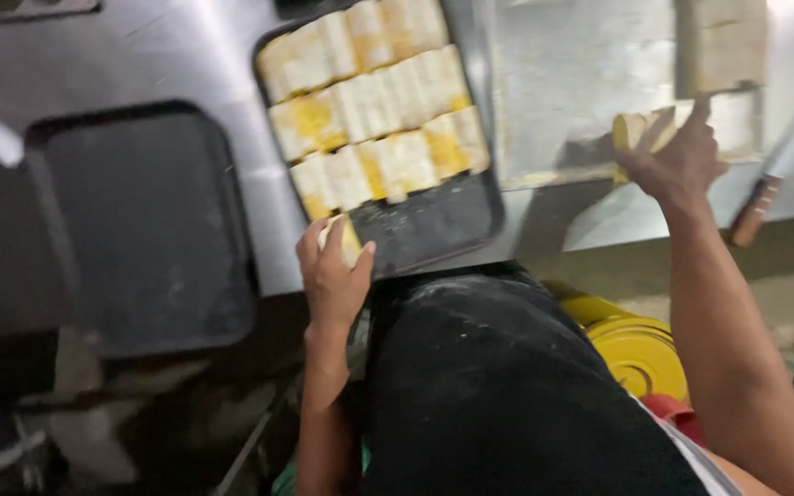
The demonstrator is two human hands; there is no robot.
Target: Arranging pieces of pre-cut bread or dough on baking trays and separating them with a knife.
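On the steel bench [186, 55] I see a dark tray [434, 225] with pale slices in three rows, its long axis running away from me. My left hand [334, 276] closes fingers on one slice [349, 241] at the tray's near corner. My right hand [677, 161] grips another piece [636, 130] by the cutting board [581, 83].

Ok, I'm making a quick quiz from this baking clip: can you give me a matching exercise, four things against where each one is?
Things:
1. left hand
2. right hand
3. empty dark tray
4. knife

Places:
A. far right on the steel table, wooden handle toward the person
B. at the near edge of the filled tray, holding a dough piece
C. left of the filled tray
D. at the floured board, on a cut dough piece

Pairs: 1-B, 2-D, 3-C, 4-A
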